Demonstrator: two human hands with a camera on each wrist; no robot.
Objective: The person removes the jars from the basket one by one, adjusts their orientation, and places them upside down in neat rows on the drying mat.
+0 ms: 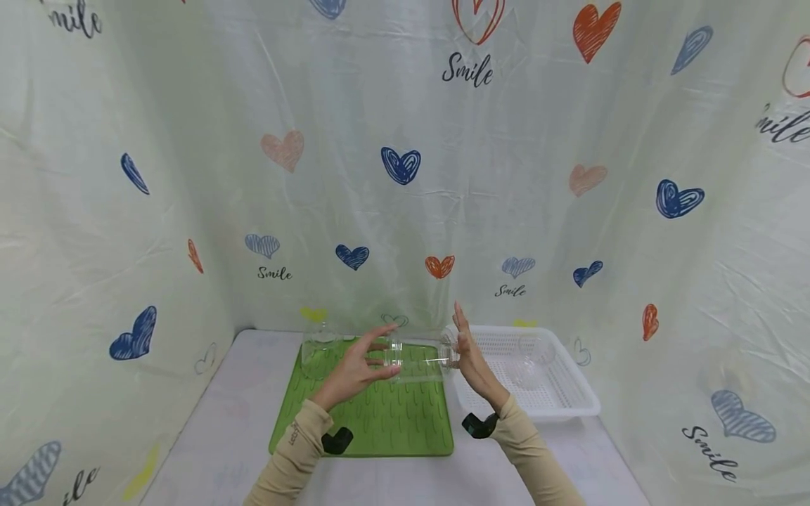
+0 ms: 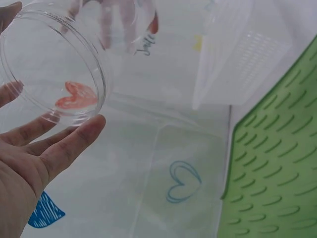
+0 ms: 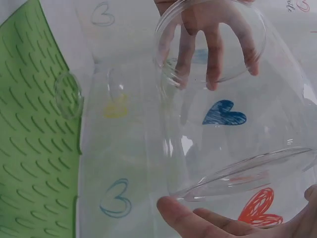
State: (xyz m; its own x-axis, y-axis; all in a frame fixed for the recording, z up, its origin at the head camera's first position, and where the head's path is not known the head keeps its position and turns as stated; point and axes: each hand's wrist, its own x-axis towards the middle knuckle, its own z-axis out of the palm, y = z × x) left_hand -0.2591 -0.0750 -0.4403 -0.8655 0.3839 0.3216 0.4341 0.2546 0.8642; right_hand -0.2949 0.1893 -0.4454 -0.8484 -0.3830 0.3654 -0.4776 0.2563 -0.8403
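Note:
A clear jar point(image 1: 420, 360) lies sideways in the air between both hands, above the green mat point(image 1: 373, 422). With thumb and fingers spread round its rim, the left hand point(image 1: 351, 372) grips the left end; the left wrist view shows this round, ridged rim point(image 2: 101, 84) close up. The right hand point(image 1: 477, 369) has its fingers straight and pointing up, palm side against the jar's other end. Through the jar wall point(image 3: 183, 148) in the right wrist view, the left hand's fingers point(image 3: 214, 54) show. Whether a lid sits on either end, I cannot tell.
Another clear jar-like container point(image 1: 320, 355) stands on the mat's back left. A white perforated basket point(image 1: 572, 393) sits at the right, with a clear round object point(image 1: 528, 362) in it. A curtain printed with hearts point(image 1: 401, 165) hangs behind and at both sides of the white table point(image 1: 218, 422).

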